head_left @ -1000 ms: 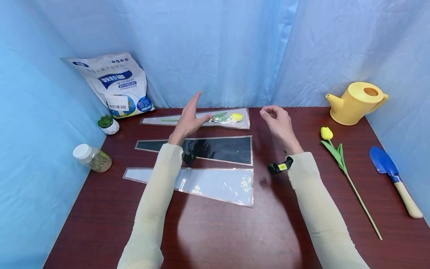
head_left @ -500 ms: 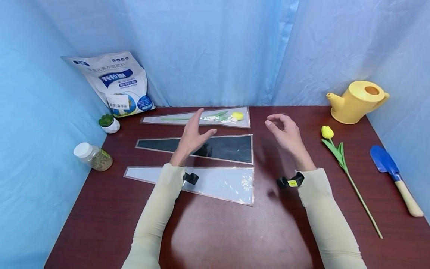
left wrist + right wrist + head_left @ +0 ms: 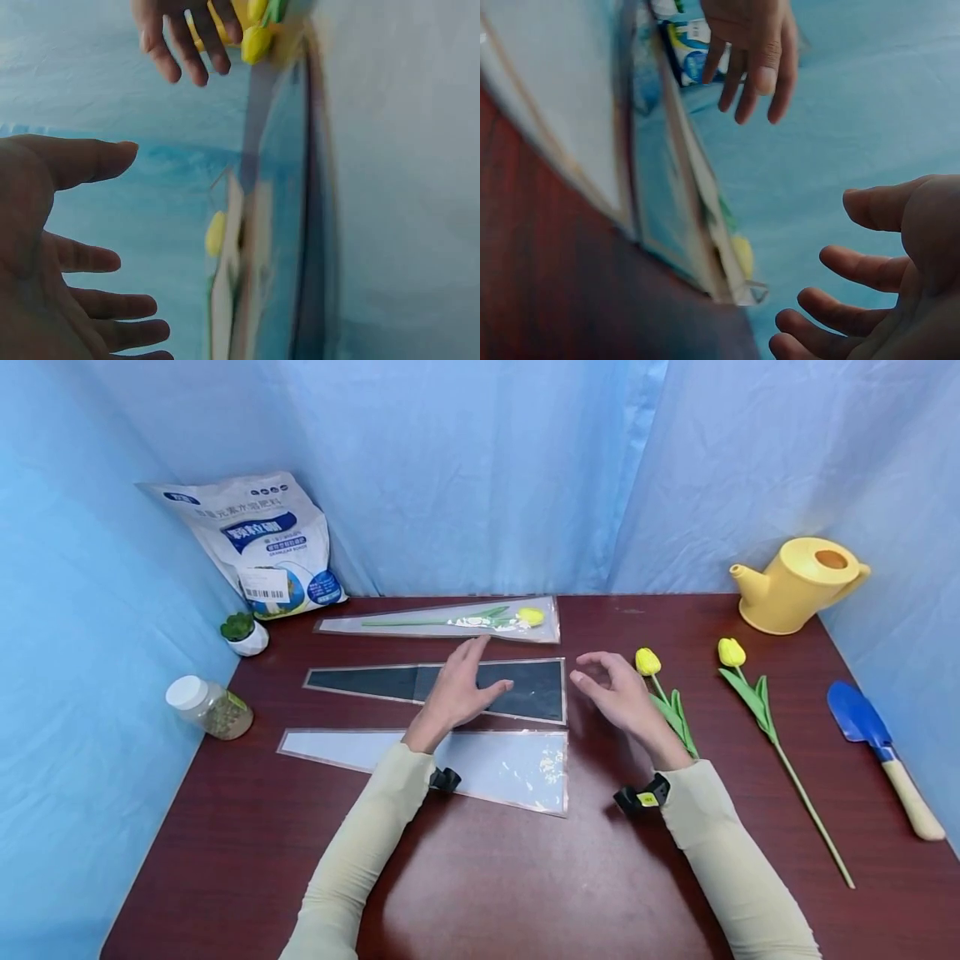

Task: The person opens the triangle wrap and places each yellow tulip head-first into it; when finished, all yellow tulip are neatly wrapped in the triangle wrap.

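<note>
My left hand [image 3: 457, 691] hovers over the middle of a tapered black flower sleeve [image 3: 532, 685], fingers extended and thumb apart. Just right of that sleeve's wide end is my right hand [image 3: 618, 696], its fingers loosely bent. Both palms hold nothing, as the wrist views show with the left palm [image 3: 45, 247] and right palm [image 3: 930, 262]. A yellow tulip [image 3: 648, 662] lies beside my right hand, its lower stem hidden by the arm. Behind the black sleeve lies a clear-fronted sleeve [image 3: 341, 625] with a yellow tulip [image 3: 531, 617] inside. A white sleeve [image 3: 510, 764] lies in front.
Another yellow tulip [image 3: 731, 652], a blue trowel [image 3: 857, 714] and a yellow watering can [image 3: 787, 585] are at the right. On the left are a fertilizer bag [image 3: 262, 543], a potted succulent [image 3: 243, 635] and a white-lidded jar [image 3: 213, 708]. Blue curtains surround the table.
Both hands have come back toward me, from near the rear sleeve to the black one. Lately the left shifted right and the right shifted left, uncovering the tulip beside it.
</note>
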Demonstrator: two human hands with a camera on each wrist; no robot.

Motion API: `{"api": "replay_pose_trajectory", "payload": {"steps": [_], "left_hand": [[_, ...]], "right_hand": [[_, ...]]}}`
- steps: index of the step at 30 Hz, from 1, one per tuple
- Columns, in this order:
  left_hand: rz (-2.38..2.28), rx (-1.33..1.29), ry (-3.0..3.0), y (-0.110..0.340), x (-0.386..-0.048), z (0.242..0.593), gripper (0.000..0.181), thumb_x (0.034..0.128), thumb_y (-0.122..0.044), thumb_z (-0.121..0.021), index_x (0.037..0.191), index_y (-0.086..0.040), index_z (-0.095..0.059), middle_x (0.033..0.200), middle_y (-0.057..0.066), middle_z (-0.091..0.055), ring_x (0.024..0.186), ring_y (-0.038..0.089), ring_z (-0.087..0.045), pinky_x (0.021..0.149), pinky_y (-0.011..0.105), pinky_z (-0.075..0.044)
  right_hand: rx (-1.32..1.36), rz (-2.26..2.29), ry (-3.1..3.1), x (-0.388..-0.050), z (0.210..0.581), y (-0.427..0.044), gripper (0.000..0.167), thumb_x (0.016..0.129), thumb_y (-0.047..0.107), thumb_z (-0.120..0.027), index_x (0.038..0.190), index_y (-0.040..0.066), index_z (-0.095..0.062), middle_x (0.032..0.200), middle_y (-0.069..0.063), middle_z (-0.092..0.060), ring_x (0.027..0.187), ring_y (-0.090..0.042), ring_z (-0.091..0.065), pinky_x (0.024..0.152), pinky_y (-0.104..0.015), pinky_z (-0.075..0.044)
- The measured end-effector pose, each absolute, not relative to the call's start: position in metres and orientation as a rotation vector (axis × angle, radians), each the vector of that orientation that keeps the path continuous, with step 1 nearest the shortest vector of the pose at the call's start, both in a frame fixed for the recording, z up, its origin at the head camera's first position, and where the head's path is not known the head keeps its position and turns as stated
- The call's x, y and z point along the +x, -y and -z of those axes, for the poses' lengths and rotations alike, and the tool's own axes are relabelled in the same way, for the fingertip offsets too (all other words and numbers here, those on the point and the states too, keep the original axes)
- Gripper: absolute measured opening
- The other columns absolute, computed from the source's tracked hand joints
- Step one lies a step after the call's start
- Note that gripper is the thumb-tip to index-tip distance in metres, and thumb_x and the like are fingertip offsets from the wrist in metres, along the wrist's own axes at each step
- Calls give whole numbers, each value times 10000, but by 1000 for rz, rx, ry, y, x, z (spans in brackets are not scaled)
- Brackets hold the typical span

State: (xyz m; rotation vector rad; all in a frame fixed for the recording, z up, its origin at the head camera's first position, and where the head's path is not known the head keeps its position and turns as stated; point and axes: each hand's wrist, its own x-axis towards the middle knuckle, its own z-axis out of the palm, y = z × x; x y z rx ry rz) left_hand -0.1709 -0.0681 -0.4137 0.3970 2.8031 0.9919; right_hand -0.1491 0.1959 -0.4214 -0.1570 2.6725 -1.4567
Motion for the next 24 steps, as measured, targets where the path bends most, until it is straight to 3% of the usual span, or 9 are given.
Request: {"api": "replay_pose_trajectory", "payload": {"steps": [4,11,18,24], "left_hand": [[-862,404,-2763,57,-169,419,829,934,-449,-670,1593,-157,-261,1662,164,-232,1539,356,-253,1218,570,-295],[-607,516,-2672,39,-171,422,851,928,-518,-647,1604,-197,-243,1699,144,-104,1586,345,-77,1272,574,-132],[-519,585,-2585,28,-175,423,856,934,-519,-635,1612,-211,-212,1708,134,-35,1591,341,13,1270,599,-83],[-472,581,-2578,22,-180,426,850,933,-523,-632,1612,-234,-210,1708,132,-41,1592,338,9,1268,598,-101]], "right_hand": [[-162,1369,-2658,-150,432,-195,493,999,322,-604,1374,16,-514,1424,-223,-465,1284,-401,-557,1062,-543,-476],[-267,1087,-2728,-153,447,-199,569,989,357,-614,1432,27,-477,1481,-211,-453,1388,-384,-428,1137,-584,-363],[-361,922,-2756,-158,452,-201,674,955,335,-673,1483,8,-412,1568,-259,-338,1465,-460,-292,1165,-646,-292],[-373,838,-2760,-162,452,-198,742,905,359,-731,1484,16,-419,1592,-291,-279,1479,-507,-215,1154,-710,-235]]}}
